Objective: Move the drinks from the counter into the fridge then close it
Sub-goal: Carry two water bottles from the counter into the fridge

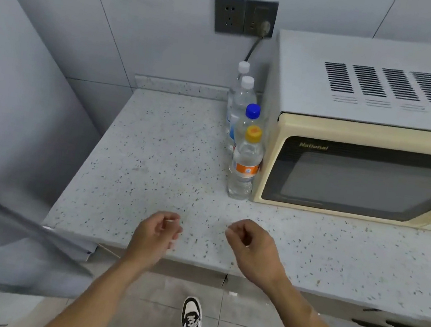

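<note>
Several clear drink bottles stand in a row on the speckled counter, tight against the microwave's left side. Nearest is a bottle with a yellow cap and orange label. Behind it stands a blue-capped bottle, then two white-capped bottles. My left hand and my right hand hover over the counter's front edge, below the bottles. Both hold nothing, with fingers loosely curled. The grey fridge fills the left side; its interior is hidden.
A cream microwave occupies the counter's right half. A wall socket with a plugged cable sits above the bottles. A grey fridge door edge juts out at lower left. My shoe is on the tiled floor.
</note>
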`<state>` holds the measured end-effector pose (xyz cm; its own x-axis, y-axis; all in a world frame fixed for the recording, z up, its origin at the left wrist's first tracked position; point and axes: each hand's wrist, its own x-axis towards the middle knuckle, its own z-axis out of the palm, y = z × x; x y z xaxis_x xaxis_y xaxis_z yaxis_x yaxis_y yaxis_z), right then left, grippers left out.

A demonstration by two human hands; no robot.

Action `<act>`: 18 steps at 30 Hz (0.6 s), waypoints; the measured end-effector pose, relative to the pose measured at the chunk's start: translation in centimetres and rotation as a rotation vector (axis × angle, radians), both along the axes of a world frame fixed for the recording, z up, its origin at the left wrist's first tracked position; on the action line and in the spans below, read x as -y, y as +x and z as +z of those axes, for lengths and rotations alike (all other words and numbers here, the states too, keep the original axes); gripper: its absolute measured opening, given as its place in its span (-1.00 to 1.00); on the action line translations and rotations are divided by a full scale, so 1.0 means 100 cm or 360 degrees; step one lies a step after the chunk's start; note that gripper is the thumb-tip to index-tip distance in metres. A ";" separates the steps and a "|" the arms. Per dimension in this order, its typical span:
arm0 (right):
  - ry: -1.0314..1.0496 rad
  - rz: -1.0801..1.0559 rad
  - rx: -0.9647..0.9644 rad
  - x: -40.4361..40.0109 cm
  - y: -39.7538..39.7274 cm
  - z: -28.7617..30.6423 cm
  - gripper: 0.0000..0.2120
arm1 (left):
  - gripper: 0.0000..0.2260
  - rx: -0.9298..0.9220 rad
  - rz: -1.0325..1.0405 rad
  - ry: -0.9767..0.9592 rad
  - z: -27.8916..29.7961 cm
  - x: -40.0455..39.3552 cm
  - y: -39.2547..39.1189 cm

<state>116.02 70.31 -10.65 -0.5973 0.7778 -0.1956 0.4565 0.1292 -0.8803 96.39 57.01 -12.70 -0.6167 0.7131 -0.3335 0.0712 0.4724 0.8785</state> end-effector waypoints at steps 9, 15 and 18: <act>0.0757 0.0118 -0.0238 -0.113 -0.099 0.173 -0.95 | -0.84 -0.0244 0.0084 0.0409 0.107 -0.190 -0.084; 0.1055 0.0113 0.0280 -0.213 -0.148 0.220 -0.80 | -0.69 -0.0776 -0.0240 0.0233 0.139 -0.285 -0.135; 0.1292 0.0228 0.0677 -0.240 -0.162 0.220 -0.73 | -0.57 -0.1103 -0.0504 0.0100 0.141 -0.319 -0.153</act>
